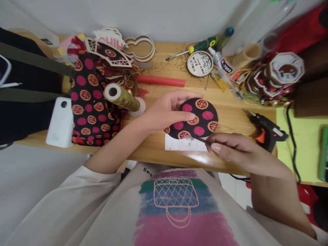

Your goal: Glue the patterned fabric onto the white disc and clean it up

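Note:
A round piece covered in black fabric with magenta and orange flower circles is gripped in my left hand, thumb on top and fingers behind its far edge. Between the fingertips of my right hand is a thin dark tool; its exact kind is hard to make out. The tip of this tool meets the near lower edge of the round piece. Under that edge lies a white paper with small dark marks, partly covered. Matching fabric is heaped to the left.
A gold ribbon roll stands left of my left hand. A black glue gun lies at right, near a yellow sheet. Behind are a red stick, a screwdriver, a glue tube and stacked ornaments.

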The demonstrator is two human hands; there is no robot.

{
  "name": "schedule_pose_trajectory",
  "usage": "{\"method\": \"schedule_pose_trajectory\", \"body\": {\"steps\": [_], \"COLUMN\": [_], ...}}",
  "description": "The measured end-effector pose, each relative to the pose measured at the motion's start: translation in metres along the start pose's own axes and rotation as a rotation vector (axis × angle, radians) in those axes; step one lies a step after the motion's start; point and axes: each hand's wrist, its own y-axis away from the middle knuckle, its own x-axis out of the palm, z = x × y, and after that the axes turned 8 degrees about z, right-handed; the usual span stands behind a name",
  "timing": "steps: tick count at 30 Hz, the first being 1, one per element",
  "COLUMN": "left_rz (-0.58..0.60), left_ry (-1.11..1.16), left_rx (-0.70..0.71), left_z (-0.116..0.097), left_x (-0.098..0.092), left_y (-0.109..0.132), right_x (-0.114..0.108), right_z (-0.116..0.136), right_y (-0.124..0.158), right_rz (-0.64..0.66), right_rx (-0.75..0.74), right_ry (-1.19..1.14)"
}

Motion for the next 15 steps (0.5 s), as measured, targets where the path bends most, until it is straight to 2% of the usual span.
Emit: {"method": "schedule_pose_trajectory", "body": {"steps": [8,15], "left_rz": [-0.007,-0.007], "left_ry": [0.033,0.083], "left_rx": [-0.014,-0.015], "left_z": [0.0022,0.0032], "left_x": [-0.0006,-0.0013], "left_y": [-0.0002,-0.0009], "right_x": [-0.0003,-0.0007], "right_z": [0.0008,0.0016], "right_y": [-0.0015,-0.0001], "right_rz": [0.02,0.026], "right_rx": [-0.062,-0.026], "right_ry": [0.03,0.076]}}
